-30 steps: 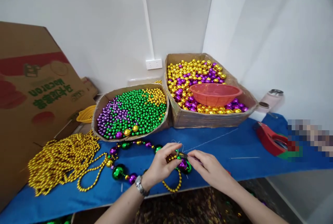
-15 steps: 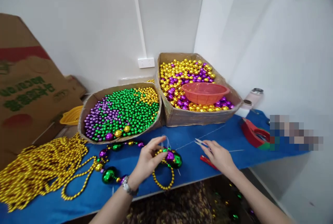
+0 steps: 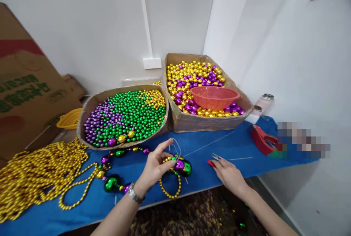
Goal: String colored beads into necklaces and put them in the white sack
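My left hand (image 3: 155,165) is closed in a pinch on a necklace (image 3: 112,183) of big green, purple and gold beads lying on the blue table cloth (image 3: 225,148). It grips near the large purple and green beads (image 3: 183,166), and a thin white thread loops up from its fingers. A watch is on that wrist. My right hand (image 3: 229,175) lies low on the cloth to the right. Its fingertips hold small red-handled snips (image 3: 212,160), whose metal tips point away from me.
Behind stand a cardboard box of small green, purple and gold beads (image 3: 124,113) and a box of larger gold and purple beads (image 3: 192,78) with an orange bowl (image 3: 214,97). Gold bead strings (image 3: 38,175) are heaped at the left. A red tape dispenser (image 3: 261,139) sits at the right.
My right hand has left the necklace and moved right and down to the cloth with the snips. My left hand still pinches the beads. The view has swung slightly right.
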The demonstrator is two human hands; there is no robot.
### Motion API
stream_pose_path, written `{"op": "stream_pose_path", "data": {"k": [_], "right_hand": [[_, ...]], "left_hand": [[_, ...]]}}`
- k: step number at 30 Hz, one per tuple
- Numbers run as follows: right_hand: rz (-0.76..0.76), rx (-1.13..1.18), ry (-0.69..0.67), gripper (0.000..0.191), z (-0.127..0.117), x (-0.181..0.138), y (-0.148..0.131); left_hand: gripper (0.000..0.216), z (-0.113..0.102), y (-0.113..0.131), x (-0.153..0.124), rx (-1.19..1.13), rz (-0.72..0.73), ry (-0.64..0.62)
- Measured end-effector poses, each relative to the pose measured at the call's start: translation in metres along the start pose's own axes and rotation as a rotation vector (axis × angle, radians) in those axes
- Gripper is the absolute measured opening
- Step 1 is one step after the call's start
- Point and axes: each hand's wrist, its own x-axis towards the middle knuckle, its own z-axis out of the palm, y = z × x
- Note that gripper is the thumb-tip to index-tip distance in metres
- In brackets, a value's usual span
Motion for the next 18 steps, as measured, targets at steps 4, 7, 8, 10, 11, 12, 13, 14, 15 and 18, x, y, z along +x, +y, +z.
{"op": "stream_pose_path", "data": {"k": [4,7,8,10,11,12,13,14,15,18], "right_hand": [[-0.092,0.348,-0.089,0.035,-0.039,0.012,-0.043],[-0.184,0.551,-0.159,0.025,-0.074,0.023,-0.079],[-0.233,0.531,-0.152,0.021,-0.081,0.028,-0.088],[-0.329,0.436,-0.126,0.017,-0.089,0.038,-0.1],[-0.367,0.386,-0.117,0.017,-0.089,0.044,-0.103],[-0.39,0.345,-0.109,0.018,-0.088,0.049,-0.105],[-0.4,0.315,-0.101,0.019,-0.085,0.053,-0.106],[-0.4,0.3,-0.092,0.02,-0.082,0.057,-0.107],[-0.397,0.302,-0.079,0.02,-0.079,0.06,-0.107],[-0.381,0.347,-0.041,0.018,-0.072,0.063,-0.106]], "left_hand": [[0.073,0.004,0.004,0.001,0.019,0.029,-0.067],[0.074,0.005,0.007,0.001,0.045,0.046,-0.121],[0.074,0.005,0.007,0.001,0.051,0.055,-0.137],[0.076,0.006,0.007,0.001,0.048,0.066,-0.162],[0.079,0.006,0.007,0.001,0.034,0.056,-0.177],[0.083,0.006,0.007,0.001,0.012,0.037,-0.192],[0.09,0.007,0.006,0.002,-0.016,0.02,-0.197],[0.097,0.007,0.005,0.002,-0.045,0.009,-0.188],[0.103,0.007,0.003,0.003,-0.073,0.008,-0.16],[0.11,0.006,-0.005,0.007,-0.148,0.026,-0.013]]}}
